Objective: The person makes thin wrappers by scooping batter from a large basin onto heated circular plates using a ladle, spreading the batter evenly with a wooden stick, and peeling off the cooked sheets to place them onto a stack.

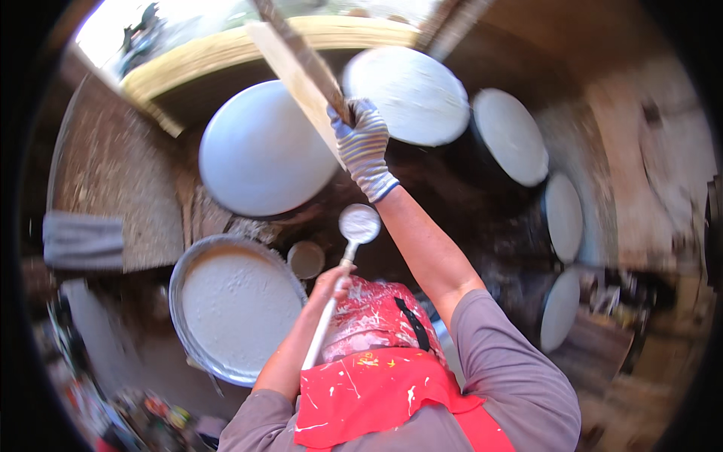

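My bare left hand (332, 284) grips the pale handle of a long ladle (360, 224), whose round bowl holds something white. In my right hand (366, 148), which wears a striped knit glove, is a dark wooden stick (308, 59). A thin, pale flat strip (291, 85) runs alongside the stick; whether they are joined I cannot tell. Left of the ladle stands a wide round tub (179, 282) with thick white liquid (240, 308) in it. Beyond my hands are a smooth, white round surface (265, 150) and a rougher white disc (406, 96).
More white discs (511, 137) (563, 217) (560, 309) curve down the right side. A small round container (305, 260) sits beside the tub. At left, a grey cloth (83, 240) hangs over a board (118, 181). A yellowish ledge (214, 53) crosses the far side.
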{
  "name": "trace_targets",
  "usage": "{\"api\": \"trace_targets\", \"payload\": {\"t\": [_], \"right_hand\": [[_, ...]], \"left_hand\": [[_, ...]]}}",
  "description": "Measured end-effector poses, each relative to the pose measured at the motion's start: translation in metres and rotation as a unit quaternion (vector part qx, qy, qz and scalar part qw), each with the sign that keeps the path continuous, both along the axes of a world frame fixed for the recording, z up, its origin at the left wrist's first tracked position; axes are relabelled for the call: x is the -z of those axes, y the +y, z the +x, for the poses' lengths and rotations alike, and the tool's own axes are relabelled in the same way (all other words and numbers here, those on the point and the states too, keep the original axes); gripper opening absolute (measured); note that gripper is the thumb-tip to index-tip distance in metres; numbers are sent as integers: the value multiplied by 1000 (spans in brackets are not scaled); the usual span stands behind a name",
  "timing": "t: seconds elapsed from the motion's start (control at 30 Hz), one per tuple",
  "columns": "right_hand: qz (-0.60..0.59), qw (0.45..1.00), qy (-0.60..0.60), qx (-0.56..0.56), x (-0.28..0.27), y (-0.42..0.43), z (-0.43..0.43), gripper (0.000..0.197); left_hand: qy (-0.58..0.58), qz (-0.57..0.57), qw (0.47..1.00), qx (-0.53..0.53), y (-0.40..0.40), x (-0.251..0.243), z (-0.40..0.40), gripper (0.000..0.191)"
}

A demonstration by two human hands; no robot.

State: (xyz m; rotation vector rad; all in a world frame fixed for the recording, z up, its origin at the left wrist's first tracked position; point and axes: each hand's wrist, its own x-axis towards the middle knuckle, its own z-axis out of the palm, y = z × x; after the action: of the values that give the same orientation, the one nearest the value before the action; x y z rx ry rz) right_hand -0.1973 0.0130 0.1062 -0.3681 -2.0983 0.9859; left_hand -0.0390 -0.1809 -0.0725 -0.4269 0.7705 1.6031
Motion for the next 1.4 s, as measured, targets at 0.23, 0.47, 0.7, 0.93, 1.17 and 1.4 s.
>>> {"api": "trace_targets", "payload": {"t": [0.23, 0.47, 0.7, 0.93, 1.17, 1.4], "right_hand": [[-123, 936, 251, 214, -90, 43, 241, 19], [-227, 761, 212, 570, 12, -19, 557, 13], [-359, 571, 134, 726, 263, -123, 796, 18], [-405, 521, 11, 752, 357, -142, 850, 24], [-305, 541, -250, 743, 333, -139, 842, 41], [-489, 665, -107, 555, 222, -23, 718, 29]], "left_hand": [[-57, 75, 995, 24, -4, 33, -34, 33], [-38, 88, 991, 95, 60, -3, 4, 31], [-100, 140, 973, 150, 97, -38, 80, 41], [-107, 154, 970, 156, 117, -63, 115, 41], [-101, 151, 982, 49, 77, -75, 101, 40], [7, 97, 987, -127, -29, -64, 74, 41]]}}
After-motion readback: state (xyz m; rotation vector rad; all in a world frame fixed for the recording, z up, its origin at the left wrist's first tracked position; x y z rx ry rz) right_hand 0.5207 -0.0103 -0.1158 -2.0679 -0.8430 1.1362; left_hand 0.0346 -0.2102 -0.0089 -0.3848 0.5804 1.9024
